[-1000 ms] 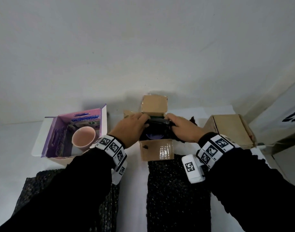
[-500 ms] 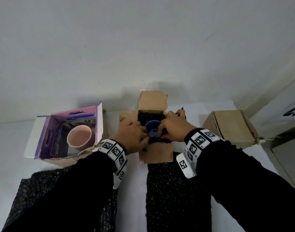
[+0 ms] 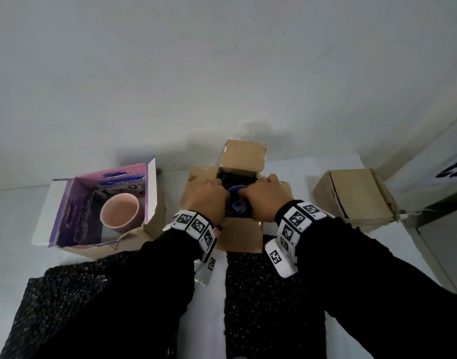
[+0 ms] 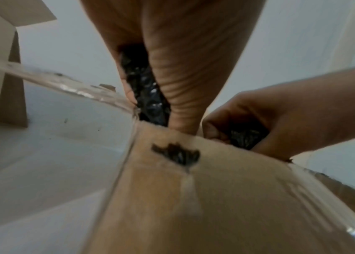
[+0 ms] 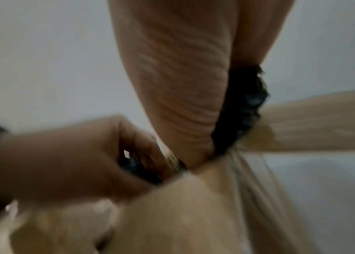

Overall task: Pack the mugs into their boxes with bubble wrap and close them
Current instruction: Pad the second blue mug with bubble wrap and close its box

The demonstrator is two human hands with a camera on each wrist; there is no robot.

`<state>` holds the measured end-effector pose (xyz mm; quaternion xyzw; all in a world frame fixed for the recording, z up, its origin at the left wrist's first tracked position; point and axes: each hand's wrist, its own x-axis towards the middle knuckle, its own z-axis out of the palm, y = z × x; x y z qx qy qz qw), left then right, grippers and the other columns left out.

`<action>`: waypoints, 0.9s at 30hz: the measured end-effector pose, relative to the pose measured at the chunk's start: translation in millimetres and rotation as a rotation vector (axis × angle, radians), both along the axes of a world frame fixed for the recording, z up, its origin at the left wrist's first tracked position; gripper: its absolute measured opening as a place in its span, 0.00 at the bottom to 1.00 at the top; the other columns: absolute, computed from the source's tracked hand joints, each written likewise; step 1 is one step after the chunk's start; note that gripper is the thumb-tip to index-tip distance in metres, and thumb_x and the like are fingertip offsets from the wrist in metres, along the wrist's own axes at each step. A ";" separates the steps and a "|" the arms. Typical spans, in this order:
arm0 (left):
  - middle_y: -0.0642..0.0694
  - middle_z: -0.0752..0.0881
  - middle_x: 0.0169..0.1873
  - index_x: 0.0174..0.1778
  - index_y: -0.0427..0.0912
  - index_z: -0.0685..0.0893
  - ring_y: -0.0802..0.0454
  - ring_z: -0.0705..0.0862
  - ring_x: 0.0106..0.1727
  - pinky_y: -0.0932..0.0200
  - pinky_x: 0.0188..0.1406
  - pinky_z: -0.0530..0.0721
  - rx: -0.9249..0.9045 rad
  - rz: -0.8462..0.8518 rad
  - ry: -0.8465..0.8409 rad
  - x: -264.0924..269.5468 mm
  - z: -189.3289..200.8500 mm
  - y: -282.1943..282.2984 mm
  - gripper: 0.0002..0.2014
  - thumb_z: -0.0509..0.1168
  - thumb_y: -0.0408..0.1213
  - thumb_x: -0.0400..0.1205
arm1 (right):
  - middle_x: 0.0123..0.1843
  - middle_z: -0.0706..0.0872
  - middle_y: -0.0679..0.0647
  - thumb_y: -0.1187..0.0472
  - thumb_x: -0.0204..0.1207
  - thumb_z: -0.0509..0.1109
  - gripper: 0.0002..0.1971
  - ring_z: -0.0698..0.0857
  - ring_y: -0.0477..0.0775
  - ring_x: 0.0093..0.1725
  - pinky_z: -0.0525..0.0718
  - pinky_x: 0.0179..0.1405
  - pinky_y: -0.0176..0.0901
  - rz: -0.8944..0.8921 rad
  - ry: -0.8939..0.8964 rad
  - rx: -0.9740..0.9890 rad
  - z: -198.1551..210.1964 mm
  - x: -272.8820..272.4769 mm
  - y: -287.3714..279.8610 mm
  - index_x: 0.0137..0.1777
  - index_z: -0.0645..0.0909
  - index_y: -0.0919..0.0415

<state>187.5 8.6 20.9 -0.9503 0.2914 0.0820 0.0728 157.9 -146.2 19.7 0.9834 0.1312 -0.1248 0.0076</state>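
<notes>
Since a second ago: blue ceramic mug (image 3: 237, 203), sheathed in black bubble wrap (image 4: 150, 96), lowered into open brown cardboard box (image 3: 239, 235) at frame centre. Seating nearly done; flaps next. Left hand (image 3: 208, 200) and right hand (image 3: 263, 200): each grip clamped on crinkled, pliant wrap.

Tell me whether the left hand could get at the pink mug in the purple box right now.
Probably not yet: the left hand is busy gripping black bubble wrap at the middle box. Once freed, the pink mug sits uncovered in the open purple box nearby.
</notes>
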 end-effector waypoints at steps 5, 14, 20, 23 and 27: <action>0.46 0.80 0.53 0.56 0.46 0.84 0.46 0.83 0.50 0.55 0.41 0.78 -0.022 0.035 0.072 0.3 -3.8 -3.9 0.10 0.65 0.45 0.82 | 0.50 0.78 0.43 0.44 0.83 0.53 0.16 0.70 0.54 0.56 0.58 0.57 0.56 0.020 0.185 0.072 7.2 -10.1 -6.4 0.56 0.83 0.39; 0.49 0.85 0.40 0.47 0.50 0.87 0.48 0.80 0.47 0.49 0.59 0.72 -0.035 -0.146 0.036 -7.7 7.2 13.9 0.15 0.54 0.46 0.82 | 0.64 0.75 0.49 0.49 0.81 0.54 0.17 0.66 0.56 0.66 0.57 0.63 0.56 -0.059 0.113 0.118 0.3 -23.1 -5.2 0.62 0.82 0.45; 0.51 0.82 0.54 0.55 0.58 0.86 0.45 0.76 0.61 0.51 0.62 0.72 -0.009 -0.045 0.002 1.1 13.8 19.6 0.09 0.66 0.48 0.80 | 0.58 0.77 0.50 0.52 0.72 0.72 0.10 0.72 0.58 0.59 0.70 0.54 0.52 -0.168 -0.178 0.002 2.4 -25.5 -8.1 0.53 0.80 0.45; 0.46 0.85 0.47 0.49 0.47 0.87 0.45 0.83 0.50 0.54 0.47 0.82 -0.053 0.083 0.035 1.2 16.3 13.0 0.07 0.70 0.44 0.78 | 0.52 0.84 0.50 0.54 0.75 0.69 0.07 0.79 0.58 0.56 0.74 0.53 0.50 -0.119 -0.203 -0.007 1.1 -25.4 -0.3 0.52 0.82 0.50; 0.47 0.86 0.44 0.47 0.49 0.90 0.46 0.80 0.53 0.50 0.57 0.78 0.103 0.013 -0.019 -4.2 5.4 9.6 0.12 0.63 0.49 0.82 | 0.49 0.88 0.52 0.54 0.80 0.63 0.10 0.83 0.57 0.53 0.72 0.56 0.48 0.027 -0.170 -0.120 1.3 -25.8 3.8 0.51 0.87 0.51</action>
